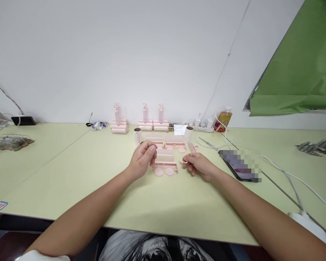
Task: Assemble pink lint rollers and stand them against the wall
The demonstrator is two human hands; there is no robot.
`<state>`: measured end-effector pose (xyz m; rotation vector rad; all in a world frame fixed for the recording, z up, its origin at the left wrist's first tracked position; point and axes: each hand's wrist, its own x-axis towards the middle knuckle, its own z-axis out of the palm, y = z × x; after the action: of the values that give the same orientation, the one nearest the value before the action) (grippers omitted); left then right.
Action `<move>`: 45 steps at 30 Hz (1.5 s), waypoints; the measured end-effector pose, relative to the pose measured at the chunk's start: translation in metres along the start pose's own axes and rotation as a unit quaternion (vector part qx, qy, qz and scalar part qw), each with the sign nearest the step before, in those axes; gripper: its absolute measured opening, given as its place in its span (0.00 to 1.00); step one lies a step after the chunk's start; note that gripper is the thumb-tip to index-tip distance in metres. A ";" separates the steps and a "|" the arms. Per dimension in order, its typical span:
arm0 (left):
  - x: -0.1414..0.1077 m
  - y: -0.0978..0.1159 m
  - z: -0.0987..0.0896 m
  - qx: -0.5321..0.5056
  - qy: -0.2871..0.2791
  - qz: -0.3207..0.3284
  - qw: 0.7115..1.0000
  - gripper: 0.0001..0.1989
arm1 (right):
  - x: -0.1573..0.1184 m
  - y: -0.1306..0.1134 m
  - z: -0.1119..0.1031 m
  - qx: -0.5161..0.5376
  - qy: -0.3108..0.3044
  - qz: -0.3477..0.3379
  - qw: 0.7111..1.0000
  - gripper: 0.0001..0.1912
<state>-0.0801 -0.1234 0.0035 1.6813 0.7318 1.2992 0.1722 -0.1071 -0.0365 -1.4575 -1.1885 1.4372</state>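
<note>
My left hand point(143, 158) is raised over the table with its fingers curled and the thumb against them; what it holds, if anything, is hidden. Between the thumb and fingers of my right hand point(199, 165) is a small pale pink plastic piece point(182, 161). Two flat pink discs point(159, 172) lie between my hands, in front of a long pink plastic tray point(165, 165). Behind that tray is a translucent pink cover point(165, 155). Farther back are more trays point(175, 145) and covers, with an upright roll point(189, 134) beside them on the right.
Along the wall stand several pink assembled roller sets point(118, 127). To the right are a phone point(237, 167), a knife-like tool point(208, 144), a power strip point(205, 128), a drink bottle point(224, 119) and white cables point(293, 175). Bagged parts point(9, 143) lie far left.
</note>
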 end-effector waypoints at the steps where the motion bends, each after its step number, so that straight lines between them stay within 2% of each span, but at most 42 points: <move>1: 0.000 0.001 -0.001 0.019 0.005 0.022 1.000 0.14 | 0.000 -0.001 -0.001 0.002 0.000 0.006 1.000 0.03; 4: 0.000 0.003 -0.004 0.099 0.037 0.089 0.990 0.15 | 0.001 -0.003 -0.004 0.010 -0.002 0.026 1.000 0.04; 6: 0.000 0.004 -0.005 0.123 0.055 0.105 0.985 0.15 | 0.001 -0.003 -0.006 0.016 -0.005 0.035 0.999 0.04; 10: 0.000 0.005 -0.010 0.060 0.094 0.099 0.989 0.16 | 0.002 -0.003 -0.006 0.027 -0.012 0.038 0.999 0.05; 15: 0.009 0.013 -0.029 0.013 0.236 0.138 0.962 0.16 | -0.002 -0.006 -0.003 0.034 -0.010 0.033 0.999 0.08; 19: 0.019 0.018 -0.043 -0.043 0.273 0.078 0.958 0.15 | -0.006 -0.007 -0.001 0.031 -0.002 0.027 0.999 0.13; 22: 0.021 0.019 -0.045 -0.086 0.264 0.036 0.960 0.16 | -0.007 -0.007 -0.001 0.027 -0.001 0.020 0.999 0.13; 31: 0.022 0.014 -0.047 -0.085 0.195 0.015 0.977 0.18 | -0.006 -0.005 -0.001 0.026 -0.001 0.017 1.000 0.13; 35: 0.023 0.010 -0.049 -0.064 0.159 -0.005 0.985 0.26 | -0.006 -0.005 -0.001 0.021 -0.004 0.012 1.000 0.13; 39: 0.022 0.007 -0.049 0.000 0.112 -0.008 0.994 0.13 | -0.006 -0.004 0.000 0.014 -0.007 0.012 1.000 0.14; 42: 0.019 0.007 -0.046 0.101 0.076 0.024 0.992 0.13 | -0.003 -0.002 -0.001 0.008 0.001 0.001 1.000 0.14; 45: 0.013 0.008 -0.034 0.198 0.042 0.052 0.978 0.13 | -0.002 -0.001 -0.001 -0.044 0.070 -0.069 0.994 0.11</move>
<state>-0.1098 -0.1065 0.0189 2.0102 1.0165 1.3676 0.1732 -0.1089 -0.0345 -1.4798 -1.2524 1.1846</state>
